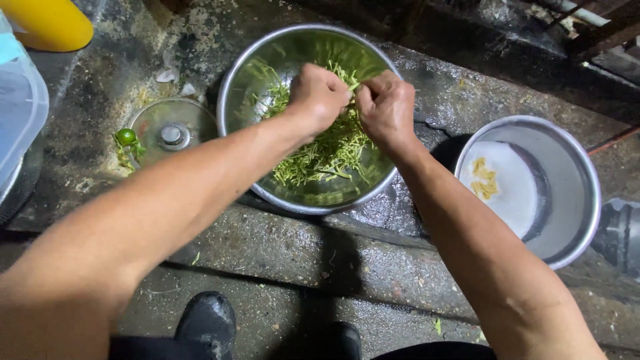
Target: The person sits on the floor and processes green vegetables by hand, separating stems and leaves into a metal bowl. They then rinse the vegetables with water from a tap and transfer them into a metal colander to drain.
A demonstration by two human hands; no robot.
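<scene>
Wet concrete; both hands (353,100) pinch green stems (327,153) over steel bowl (233,87).

A dark, wet concrete ledge (427,87), stained and cracked, is being lit harshly from above, with a lower step (373,267) running along its front edge. A round metal lid (171,133), a yellow rounded container (50,23) and a clear plastic tub (20,107) are being kept at the left, and a metal pot (567,180) at the right. Pipes (580,13) are being glimpsed in shadow at the upper right.
</scene>
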